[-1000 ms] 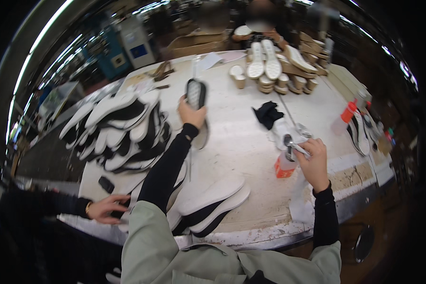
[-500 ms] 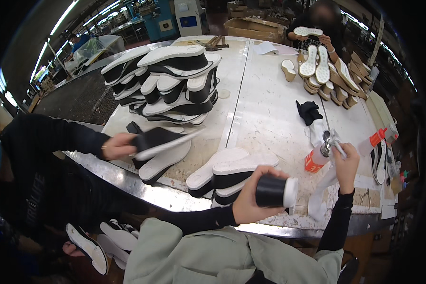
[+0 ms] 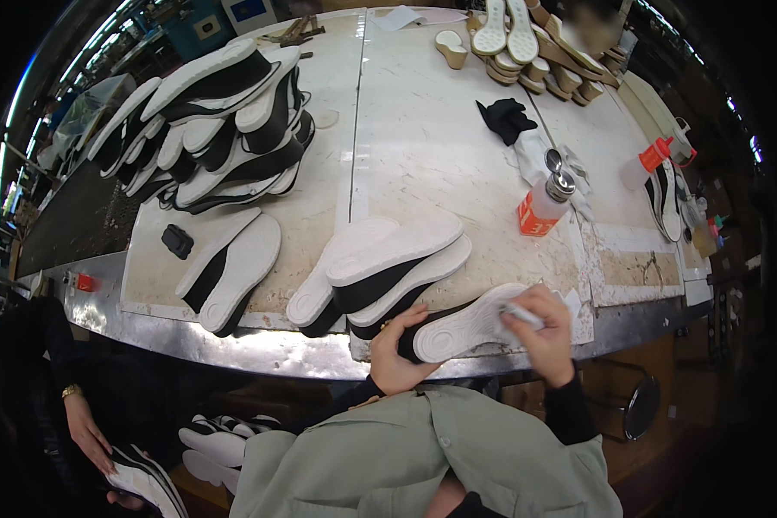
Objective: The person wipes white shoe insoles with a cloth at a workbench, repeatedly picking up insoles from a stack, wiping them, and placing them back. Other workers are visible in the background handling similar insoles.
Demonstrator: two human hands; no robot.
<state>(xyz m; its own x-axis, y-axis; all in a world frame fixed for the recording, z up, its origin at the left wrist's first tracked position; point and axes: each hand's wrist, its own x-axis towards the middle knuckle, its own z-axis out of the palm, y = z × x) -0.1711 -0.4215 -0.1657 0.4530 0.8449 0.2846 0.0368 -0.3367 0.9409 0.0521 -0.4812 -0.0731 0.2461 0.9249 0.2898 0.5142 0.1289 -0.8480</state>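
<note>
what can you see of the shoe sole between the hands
The shoe sole is held at the near edge of the table, its white grooved underside up and black side showing; it looks like rubber or foam. The left hand grips one end; the right hand holds a white wad against it.

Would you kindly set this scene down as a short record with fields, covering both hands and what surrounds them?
Left hand: holds one end of a black-and-white sole
Right hand: holds a white cloth against that sole's white face
Beside left hand: stacked soles
Beyond right hand: metal-topped bottle, upright
Table, far left: large pile of soles
Table, far right: tan-and-white shoe bottoms
Lower left: co-worker's hand on another sole
</note>
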